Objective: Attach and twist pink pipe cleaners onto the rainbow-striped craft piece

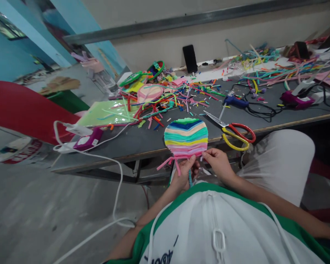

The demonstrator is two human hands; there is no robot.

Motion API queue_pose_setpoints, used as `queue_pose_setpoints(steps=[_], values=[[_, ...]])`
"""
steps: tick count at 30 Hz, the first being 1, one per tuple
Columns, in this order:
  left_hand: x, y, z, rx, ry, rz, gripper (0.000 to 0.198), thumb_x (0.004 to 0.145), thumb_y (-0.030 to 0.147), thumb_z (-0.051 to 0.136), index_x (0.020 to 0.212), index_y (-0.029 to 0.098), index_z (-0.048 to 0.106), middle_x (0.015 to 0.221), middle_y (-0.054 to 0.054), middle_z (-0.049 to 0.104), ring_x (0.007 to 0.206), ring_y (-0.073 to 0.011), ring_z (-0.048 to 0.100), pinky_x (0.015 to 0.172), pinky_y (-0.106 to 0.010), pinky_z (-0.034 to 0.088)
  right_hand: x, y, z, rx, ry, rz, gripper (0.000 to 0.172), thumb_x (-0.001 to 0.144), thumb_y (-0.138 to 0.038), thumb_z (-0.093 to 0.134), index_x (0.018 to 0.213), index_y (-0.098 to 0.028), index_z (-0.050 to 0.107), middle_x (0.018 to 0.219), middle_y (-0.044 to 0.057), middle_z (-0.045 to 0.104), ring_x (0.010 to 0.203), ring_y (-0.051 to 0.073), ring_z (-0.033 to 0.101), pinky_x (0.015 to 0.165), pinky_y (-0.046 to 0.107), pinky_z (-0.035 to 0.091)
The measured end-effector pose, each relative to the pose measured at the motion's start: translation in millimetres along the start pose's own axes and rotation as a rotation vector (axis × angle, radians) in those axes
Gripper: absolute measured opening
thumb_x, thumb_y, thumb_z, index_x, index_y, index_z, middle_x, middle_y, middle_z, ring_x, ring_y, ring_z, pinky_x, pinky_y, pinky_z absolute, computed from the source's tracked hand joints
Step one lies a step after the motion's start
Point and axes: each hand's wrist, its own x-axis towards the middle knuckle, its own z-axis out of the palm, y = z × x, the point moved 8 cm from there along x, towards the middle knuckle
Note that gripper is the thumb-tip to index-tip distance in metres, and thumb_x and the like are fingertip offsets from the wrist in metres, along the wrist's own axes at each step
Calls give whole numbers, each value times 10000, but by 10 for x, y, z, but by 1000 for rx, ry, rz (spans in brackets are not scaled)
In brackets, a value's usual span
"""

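A round craft disc (pixel 186 134) covered in rows of coloured pipe cleaners, green, blue, peach, teal, yellow and pink, is held upright at the table's front edge. My left hand (pixel 183 172) grips it from below, thumb pressed on the lowest pink rows. A pink pipe cleaner (pixel 164 163) runs along the bottom edge and sticks out to the left. At the lower right edge, my right hand (pixel 218 163) pinches the pink pipe cleaner's other end between thumb and finger. A teal strip (pixel 190 178) hangs beneath, beside my left hand. Scissors (pixel 238 136) with red and yellow handles lie just right of the disc.
Loose pipe cleaners (pixel 154 110) and cut bits litter the grey table (pixel 137 141). A blue glue gun (pixel 235 102) lies beyond the scissors. Purple power adapters (pixel 88 140) sit at both sides, and a white cable (pixel 118 198) drops past the left edge. A phone (pixel 190 58) leans on the wall.
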Motion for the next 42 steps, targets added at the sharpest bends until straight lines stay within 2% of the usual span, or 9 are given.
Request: queue_pose_setpoints(steps=[10,16,23,28,31,35,39,41,42], values=[[-22,49,-40,35,51,76,382,723,480,685,637,119,597,529,8,519,405,-62,430,366,-188,285,-3,9,194,265,-184,113,265,688,-410,653,689,-147,625,578,-19,554,530,100,415,546,236,335],[-12,-3,-56,-1,44,20,353,699,471,707,683,132,610,560,5,539,431,-71,451,378,-184,285,-10,-25,239,359,-212,120,260,679,-405,656,732,-151,641,670,6,625,613,134,506,636,266,403],[-16,-3,23,-34,-41,14,274,697,373,717,807,129,659,637,-18,604,465,-85,492,404,-201,332,-45,-5,277,499,-222,172,211,688,-359,667,748,-158,651,653,-2,634,629,135,541,666,267,428],[-133,59,69,-34,-138,-9,467,631,436,758,989,150,671,827,-73,663,573,-131,572,501,-250,435,-50,-10,265,530,-216,223,224,653,-358,696,716,-150,641,637,-2,626,616,132,546,646,266,430],[-257,128,-88,84,-186,-35,561,558,434,805,1032,171,661,848,-88,667,613,-152,587,565,-273,464,-27,-6,220,473,-186,233,233,631,-365,699,669,-146,629,609,-3,607,579,117,514,610,250,408],[-411,325,-665,469,-52,-82,419,579,372,785,903,130,677,746,-62,640,504,-106,508,477,-233,395,3,-1,174,372,-145,221,246,636,-385,675,627,-148,610,571,-11,574,541,103,465,553,232,355],[-763,1083,-912,988,351,374,292,677,359,703,895,166,676,700,-19,618,585,-134,527,542,-235,414,21,0,178,325,-150,175,236,668,-376,643,621,-147,609,563,-14,564,537,104,463,542,232,343],[-1024,1360,-634,1249,496,647,238,750,331,649,944,195,671,753,-20,629,637,-150,538,612,-260,438,29,0,175,287,-159,143,241,678,-378,637,620,-146,613,572,-7,574,538,107,464,531,230,340],[-1094,1393,-406,1351,457,749,211,776,305,628,958,205,669,799,-30,640,691,-164,558,653,-274,448,32,7,172,263,-163,136,246,682,-382,634,620,-145,617,567,-4,573,530,107,459,515,228,331]])
